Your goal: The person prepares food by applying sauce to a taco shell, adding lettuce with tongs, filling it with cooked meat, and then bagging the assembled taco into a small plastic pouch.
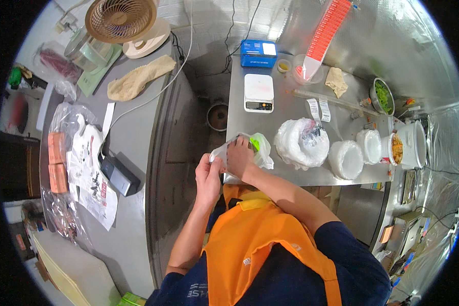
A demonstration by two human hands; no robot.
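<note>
At the near left corner of the metal table, both my hands are at a thin translucent plastic bag point(264, 153). My left hand point(208, 178) is closed, pinching the bag's left edge between thumb and fingers. My right hand point(239, 155) reaches into or over the bag, fingers pointing away and slightly apart; the bag partly hides their tips. Beside those fingers shows a bright green patch point(255, 145), though I cannot tell if it is printed or something inside. Right of the bag sits a large round container wrapped in white plastic point(302, 144).
Behind the bag stand a white kitchen scale point(259, 93) and a blue box point(258, 53). Two white tubs point(346, 160) point(368, 146), a food container point(396, 148) and a bowl of greens point(382, 96) line the right. The left counter point(130, 224) holds bags, a black device point(120, 175) and a fan point(120, 20).
</note>
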